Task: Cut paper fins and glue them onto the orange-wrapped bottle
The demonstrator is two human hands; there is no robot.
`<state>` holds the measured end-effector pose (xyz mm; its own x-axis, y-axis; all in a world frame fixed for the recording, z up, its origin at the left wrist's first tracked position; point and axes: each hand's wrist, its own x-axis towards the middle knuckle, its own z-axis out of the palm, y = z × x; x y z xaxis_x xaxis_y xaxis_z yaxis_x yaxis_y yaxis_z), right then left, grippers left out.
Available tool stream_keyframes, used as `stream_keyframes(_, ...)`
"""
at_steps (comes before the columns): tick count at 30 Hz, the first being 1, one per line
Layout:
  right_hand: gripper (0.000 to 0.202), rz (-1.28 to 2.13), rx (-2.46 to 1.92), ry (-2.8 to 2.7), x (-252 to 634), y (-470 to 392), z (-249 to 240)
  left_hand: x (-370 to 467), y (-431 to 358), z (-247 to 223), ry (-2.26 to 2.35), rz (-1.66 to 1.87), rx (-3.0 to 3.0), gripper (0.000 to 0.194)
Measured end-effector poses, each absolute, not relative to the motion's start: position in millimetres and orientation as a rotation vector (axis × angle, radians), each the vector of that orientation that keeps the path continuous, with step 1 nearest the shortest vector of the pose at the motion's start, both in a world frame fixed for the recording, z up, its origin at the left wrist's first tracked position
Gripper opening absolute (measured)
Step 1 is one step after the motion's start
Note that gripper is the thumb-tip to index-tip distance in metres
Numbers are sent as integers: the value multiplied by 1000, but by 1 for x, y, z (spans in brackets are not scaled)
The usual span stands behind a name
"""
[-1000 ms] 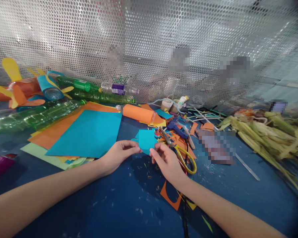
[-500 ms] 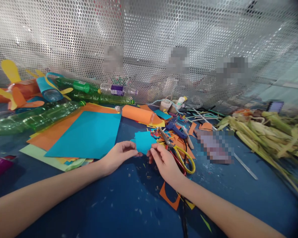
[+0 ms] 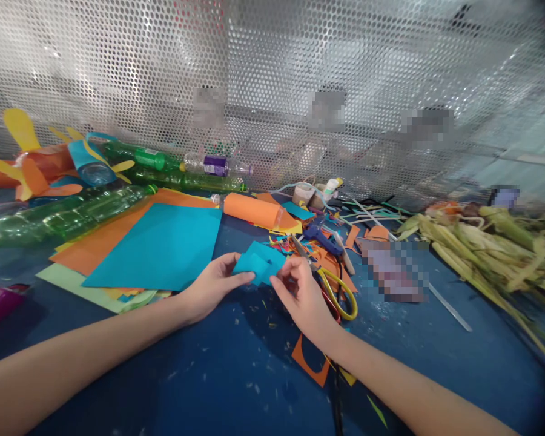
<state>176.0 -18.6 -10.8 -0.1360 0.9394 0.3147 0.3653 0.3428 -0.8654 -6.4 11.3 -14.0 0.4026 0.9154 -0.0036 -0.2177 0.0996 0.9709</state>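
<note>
Small pieces of blue paper are held up over the blue table, one overlapping another. My left hand pinches their left side between thumb and fingers. On the right edge, my right hand closes with thumb and fingertips. Scissors with yellow handles lie just behind the right hand, which partly hides a red handle there. Left of the hands rests a large blue sheet on top of orange and green sheets. An orange-wrapped bottle lies beyond the held paper.
Green plastic bottles lie at the left, near bottles with paper propellers. A blue glue gun and paper scraps surround the scissors. Dried corn husks lie right. A perforated metal screen stands behind.
The blue paper has shifted from one flat-looking piece to overlapping pieces spread between my hands. My left thumb now lies across the front piece. Other things on the table stay put.
</note>
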Motion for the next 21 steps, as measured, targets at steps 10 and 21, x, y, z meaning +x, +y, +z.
stream_keyframes(10, 21, 895, -1125, -1846, 172, -23, -6, -6, 6, 0, 849, 818, 1493, 29)
stream_keyframes(21, 10, 857, -1173, -1756, 176, -19, -5, -8, 4, 1, 841, 889, 1438, 35)
